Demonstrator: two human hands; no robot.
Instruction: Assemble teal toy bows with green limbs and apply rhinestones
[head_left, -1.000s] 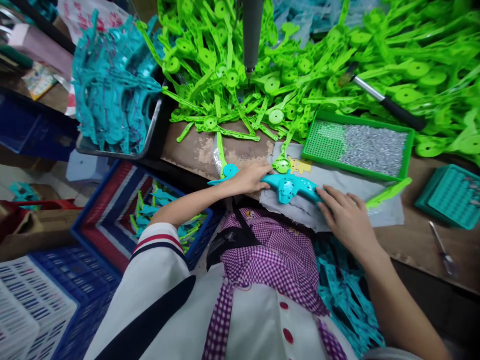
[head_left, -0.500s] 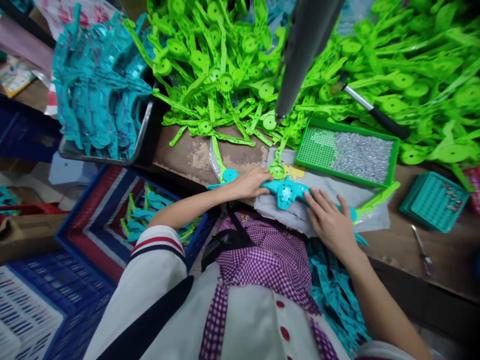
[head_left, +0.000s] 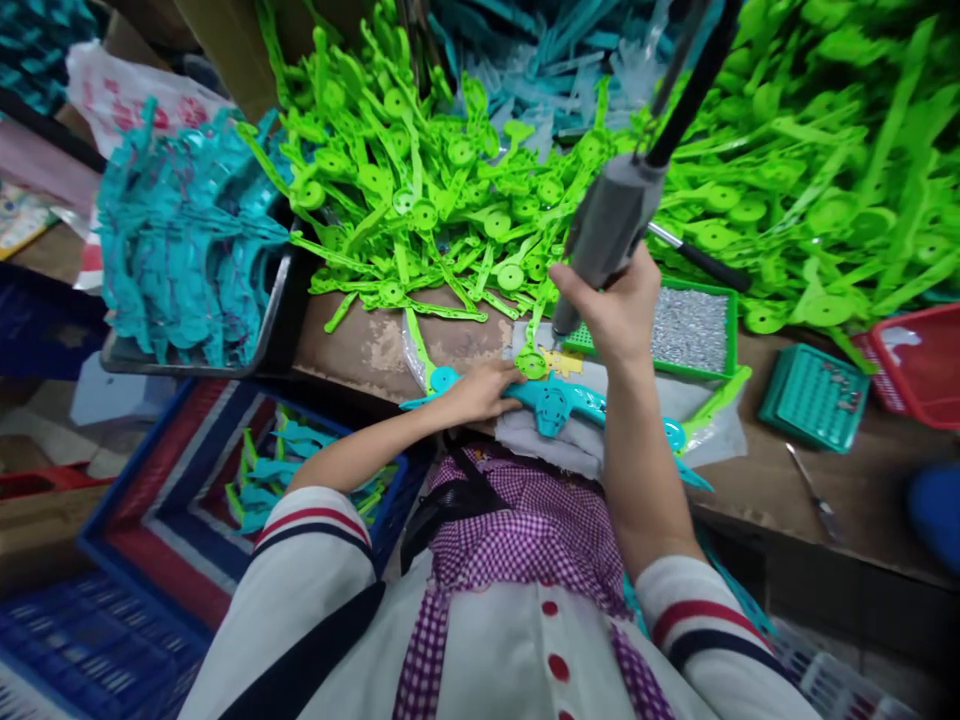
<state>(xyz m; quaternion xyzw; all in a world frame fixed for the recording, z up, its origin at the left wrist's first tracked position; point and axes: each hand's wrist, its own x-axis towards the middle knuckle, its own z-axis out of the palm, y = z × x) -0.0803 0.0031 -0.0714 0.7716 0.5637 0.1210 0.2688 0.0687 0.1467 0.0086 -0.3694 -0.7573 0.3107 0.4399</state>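
A teal plastic toy body (head_left: pixel 553 408) with a moulded animal head lies across a pale cloth (head_left: pixel 517 436) at the table's front edge. Bright green arms are at its two ends, and another green arm with a round disc (head_left: pixel 532 364) rests at its upper edge. My left hand (head_left: pixel 480 392) grips the body's left part, fingertips near that disc. Above the table, my right hand (head_left: pixel 622 305) is wrapped around a grey hanging electric screwdriver (head_left: pixel 611 215), its tip pointing down beyond the toy. My right forearm hides part of the toy's right side.
A green tray (head_left: pixel 731 335) of small metal screws stands behind my right wrist. Green arms (head_left: pixel 480 190) are heaped along the back. Teal parts (head_left: pixel 195 240) fill a bin at left. A hammer (head_left: pixel 697 257), teal stacked trays (head_left: pixel 814 400) and a thin metal tool (head_left: pixel 814 492) lie right.
My right hand has left the toy's right side, risen and closed around the hanging screwdriver. My left hand stays on the toy. The camera view has shifted slightly.
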